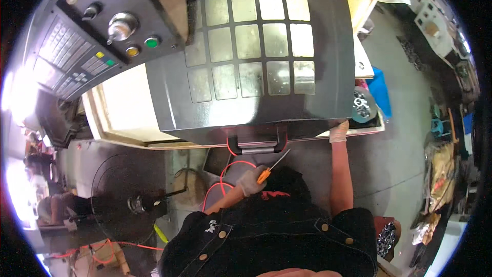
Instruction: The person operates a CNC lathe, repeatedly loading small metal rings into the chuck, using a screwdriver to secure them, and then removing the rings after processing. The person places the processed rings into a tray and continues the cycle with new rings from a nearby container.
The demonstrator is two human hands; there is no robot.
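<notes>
My left hand (250, 181), in a pale glove, is closed round the orange handle of an air blow gun (264, 175). Its thin metal nozzle points up and to the right, below the machine door's handle (258, 147). A red air hose (221, 177) loops beside that hand. My right hand (338, 132), gloved too, is at the lower right corner of the dark machine door (246, 110), gripping its edge; its fingertips are partly hidden. Several rectangular panes fill the upper part of the door.
At the upper left stands a control panel (95, 36) with knobs and buttons. A pale ledge (125, 105) runs beneath the door. Metal parts (362, 103) and a blue cloth (378, 92) are to the right. A round dark fan-like thing (120, 195) is at the lower left.
</notes>
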